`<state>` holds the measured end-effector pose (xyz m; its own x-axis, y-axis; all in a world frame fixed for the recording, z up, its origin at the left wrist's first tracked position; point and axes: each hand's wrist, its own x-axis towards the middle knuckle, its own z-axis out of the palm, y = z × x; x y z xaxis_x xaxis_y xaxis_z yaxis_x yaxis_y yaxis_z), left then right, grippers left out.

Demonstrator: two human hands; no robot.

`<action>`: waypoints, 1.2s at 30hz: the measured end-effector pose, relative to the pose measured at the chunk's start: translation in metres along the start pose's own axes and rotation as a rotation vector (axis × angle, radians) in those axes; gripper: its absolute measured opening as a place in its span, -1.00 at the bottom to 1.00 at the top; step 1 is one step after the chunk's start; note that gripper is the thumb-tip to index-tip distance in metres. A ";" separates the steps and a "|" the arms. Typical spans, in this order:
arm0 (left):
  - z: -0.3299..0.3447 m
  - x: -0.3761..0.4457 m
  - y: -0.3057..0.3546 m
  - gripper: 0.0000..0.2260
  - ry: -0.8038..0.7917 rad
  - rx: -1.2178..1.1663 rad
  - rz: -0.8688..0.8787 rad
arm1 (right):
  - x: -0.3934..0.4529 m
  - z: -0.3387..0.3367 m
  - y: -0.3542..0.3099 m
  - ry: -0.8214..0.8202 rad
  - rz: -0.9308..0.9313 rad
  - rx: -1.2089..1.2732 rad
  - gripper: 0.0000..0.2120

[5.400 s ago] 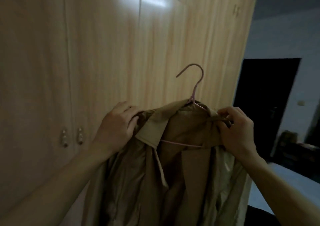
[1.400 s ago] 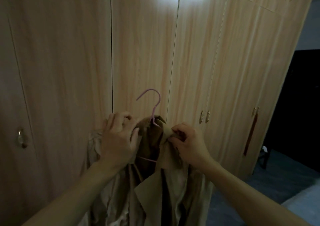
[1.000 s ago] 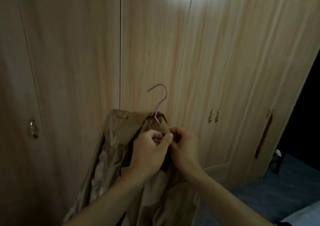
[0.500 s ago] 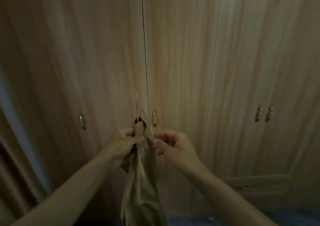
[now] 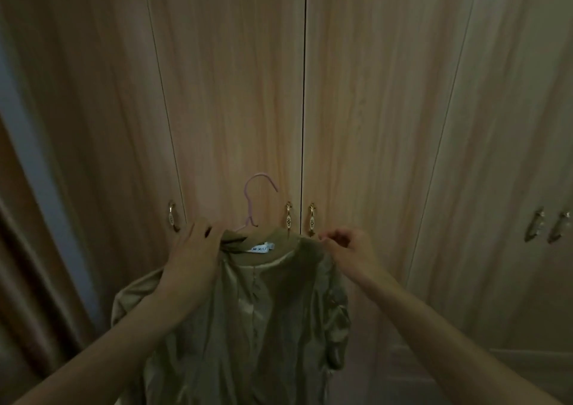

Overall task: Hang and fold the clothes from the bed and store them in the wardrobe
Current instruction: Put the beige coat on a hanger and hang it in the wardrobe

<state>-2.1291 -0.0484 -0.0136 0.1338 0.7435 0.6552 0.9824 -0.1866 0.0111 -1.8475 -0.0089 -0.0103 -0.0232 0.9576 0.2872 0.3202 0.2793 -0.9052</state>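
A tan coat [image 5: 263,317] hangs on a pink wire hanger [image 5: 252,200], its shiny lining and white neck label facing me. It is held up in front of the shut wooden wardrobe doors [image 5: 235,94]. My left hand [image 5: 193,255] grips the coat's left shoulder by the collar. My right hand [image 5: 347,249] pinches the fabric at the right shoulder with curled fingers. The hanger's hook stands free above the collar, hooked on nothing.
Two gold door handles [image 5: 300,221] sit either side of the central door gap, just behind the collar. A third handle [image 5: 172,220] is to the left, two more [image 5: 548,226] at far right. A brown curtain [image 5: 28,280] hangs at the left edge.
The coat was edge-on to me half a second ago and has turned so that its inner back faces me. My hands have moved apart to its two shoulders.
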 end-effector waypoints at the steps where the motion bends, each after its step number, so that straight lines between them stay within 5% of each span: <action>1: 0.008 0.003 -0.012 -0.73 0.053 0.003 0.008 | 0.013 0.007 0.002 0.013 -0.001 -0.034 -0.85; 8: 0.050 0.019 -0.086 -0.77 0.181 -0.087 0.100 | 0.101 0.060 0.024 0.015 -0.007 -0.255 -0.94; 18: 0.076 0.046 -0.106 -0.81 0.201 -0.172 0.202 | 0.191 0.090 0.094 0.079 0.063 -0.447 -0.69; 24: 0.101 0.078 -0.096 -0.79 0.211 -0.216 0.222 | 0.239 0.091 0.140 -0.094 0.125 -0.497 -0.43; 30: 0.113 0.098 -0.093 -0.82 0.161 -0.222 0.220 | 0.255 0.097 0.165 -0.114 -0.011 -0.433 -0.42; 36: 0.104 0.091 -0.094 -0.83 0.154 -0.273 0.197 | 0.242 0.092 0.150 -0.199 -0.083 -0.681 -0.26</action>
<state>-2.1955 0.1035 -0.0342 0.2751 0.5748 0.7707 0.8659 -0.4964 0.0612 -1.8919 0.2717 -0.1055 -0.2248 0.9481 0.2248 0.8286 0.3074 -0.4679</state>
